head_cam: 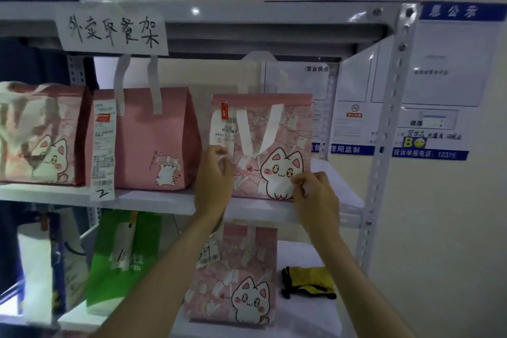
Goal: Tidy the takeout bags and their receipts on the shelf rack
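A pink cat-print takeout bag (274, 129) stands at the right of the middle shelf (153, 202). A white receipt (222, 129) with a red tag hangs down its left front. My left hand (212, 181) pinches the lower end of that receipt. My right hand (315, 195) grips the bag's lower right front edge. Left of it stand a plain pink bag (164, 140) with a long receipt (103, 151) marked 2, and another cat bag (38, 134). On the shelf below stand a cat bag (241, 282) with a receipt (208, 252) and a green bag (120, 261).
A handwritten paper sign (112, 31) is taped to the top shelf rail. A yellow and black item (307, 281) lies on the lower shelf at right. The rack's perforated post (384, 145) stands at right, with notice posters (428, 85) on the wall behind.
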### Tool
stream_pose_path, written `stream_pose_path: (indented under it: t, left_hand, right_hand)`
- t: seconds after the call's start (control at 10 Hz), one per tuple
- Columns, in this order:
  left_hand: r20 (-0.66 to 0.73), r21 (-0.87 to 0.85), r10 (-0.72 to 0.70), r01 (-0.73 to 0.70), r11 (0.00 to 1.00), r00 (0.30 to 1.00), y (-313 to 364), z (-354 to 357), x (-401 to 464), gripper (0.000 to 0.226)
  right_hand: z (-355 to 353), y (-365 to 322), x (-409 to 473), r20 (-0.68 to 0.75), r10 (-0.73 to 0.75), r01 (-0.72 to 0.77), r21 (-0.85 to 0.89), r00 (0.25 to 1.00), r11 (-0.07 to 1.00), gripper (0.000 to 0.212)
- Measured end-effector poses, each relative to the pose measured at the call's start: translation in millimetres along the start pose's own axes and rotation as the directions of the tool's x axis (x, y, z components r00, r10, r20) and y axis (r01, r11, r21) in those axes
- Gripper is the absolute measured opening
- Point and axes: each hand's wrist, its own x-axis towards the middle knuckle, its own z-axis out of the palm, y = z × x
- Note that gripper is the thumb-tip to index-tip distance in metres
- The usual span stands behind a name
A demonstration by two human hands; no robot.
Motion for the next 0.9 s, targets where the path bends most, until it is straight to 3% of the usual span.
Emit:
stream_pose_path:
  t: [0.3,0.6,0.7,0.8,0.9]
  left_hand:
    - [-0.022,0.180,0.075,-0.070,0.981,0.997,6.4,-0.6,-0.5,0.007]
    - [-0.003,0.105,0.040,-0.039,0.994,0.999,0.0,-17.9,-12.2,0.014]
    - [-0.071,0.113,0.052,-0.044,0.993,0.996,0.5,-24.9,-21.5,0.018]
    - [-0.116,0.120,0.098,-0.084,0.989,0.988,5.0,-40.6,-35.1,0.016]
    - [-0.063,0.113,0.159,-0.151,0.982,0.985,3.0,-65.3,-50.9,0.017]
  right_hand:
    - [3.1,2.4,-3.7,-0.027,-0.101,0.099,-0.069,0.994,0.993,0.011]
    - [3.0,-2.6,-12.5,-0.027,-0.139,0.138,-0.041,0.990,0.990,0.007]
    - [-3.5,-6.5,-16.7,-0.028,-0.129,0.129,-0.019,0.991,0.991,0.010]
    - [-18.4,-16.4,-29.8,-0.070,-0.127,0.125,-0.038,0.989,0.991,0.010]
    - [-27.8,-27.6,-53.6,-0.113,-0.186,0.183,-0.038,0.976,0.982,0.010]
